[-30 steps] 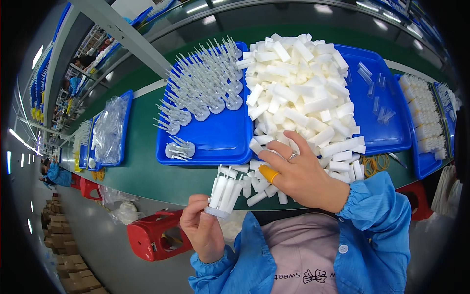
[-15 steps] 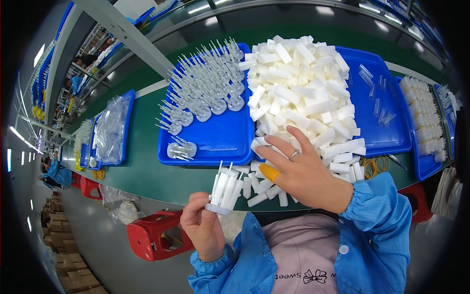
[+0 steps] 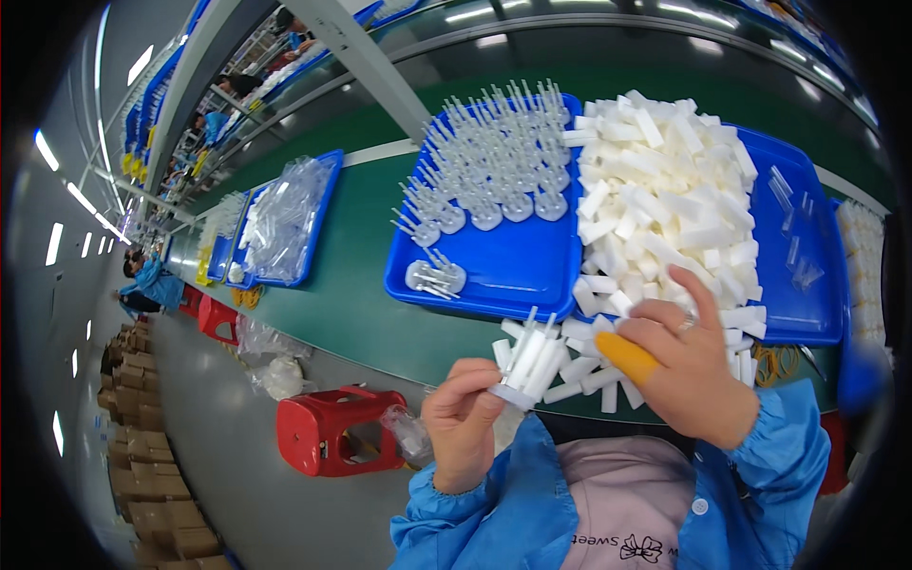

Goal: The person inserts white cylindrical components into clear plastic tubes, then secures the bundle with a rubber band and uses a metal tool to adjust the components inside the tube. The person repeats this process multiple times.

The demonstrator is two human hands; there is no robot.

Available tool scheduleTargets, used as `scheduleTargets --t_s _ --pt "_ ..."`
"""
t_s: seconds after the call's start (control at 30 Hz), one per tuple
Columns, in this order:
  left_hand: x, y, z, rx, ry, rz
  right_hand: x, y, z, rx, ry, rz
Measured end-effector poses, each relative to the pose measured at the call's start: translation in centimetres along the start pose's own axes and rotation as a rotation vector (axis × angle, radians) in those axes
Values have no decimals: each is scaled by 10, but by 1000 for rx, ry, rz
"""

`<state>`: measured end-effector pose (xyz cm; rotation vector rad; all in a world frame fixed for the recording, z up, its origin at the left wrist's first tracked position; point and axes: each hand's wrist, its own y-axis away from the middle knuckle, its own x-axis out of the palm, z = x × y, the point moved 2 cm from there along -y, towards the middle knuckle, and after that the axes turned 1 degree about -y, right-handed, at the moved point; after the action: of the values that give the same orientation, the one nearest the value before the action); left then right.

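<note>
At a green conveyor table [image 3: 380,294], a worker's left hand [image 3: 463,423] pinches the round base of a clear pronged holder [image 3: 524,366], several prongs already capped with white tubes, fingers and thumb curled tight around its underside at the near edge of the table. The right hand [image 3: 692,366], an orange cot on its thumb and a ring on one finger, lies palm-down with fingers loosely spread on scattered white foam tubes [image 3: 665,204]; whether it grips one cannot be told, since the palm hides whatever lies beneath. The heap spills from a blue tray [image 3: 807,218], whose right end dissolves into lens blur. Another blue tray [image 3: 503,266] beside it, further left, carries rows of empty clear holders [image 3: 494,161]. Compared with half a second earlier, the holder has tilted and drawn closer to the right hand, which stays on the pile. A red stool [image 3: 332,427] stands on the floor below left.
</note>
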<state>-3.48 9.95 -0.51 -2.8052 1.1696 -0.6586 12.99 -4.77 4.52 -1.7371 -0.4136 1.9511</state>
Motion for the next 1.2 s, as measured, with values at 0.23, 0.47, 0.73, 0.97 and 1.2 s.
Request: scheduleTargets --t_s 0.23,0.47,0.73,0.97,1.2 --pt "10 -1 -17 227 -245 564 -50 8 -26 503 -759 -2" --pt "39 6 -30 334 -368 689 -33 23 -33 860 -1308 -14" --pt "44 10 -29 414 -424 635 -30 30 -35 887 -1392 -46" --pt "43 5 -18 413 -479 672 -26 25 -40 873 -1437 217" --pt "52 9 -16 477 -617 654 -25 25 -32 642 -1352 362"
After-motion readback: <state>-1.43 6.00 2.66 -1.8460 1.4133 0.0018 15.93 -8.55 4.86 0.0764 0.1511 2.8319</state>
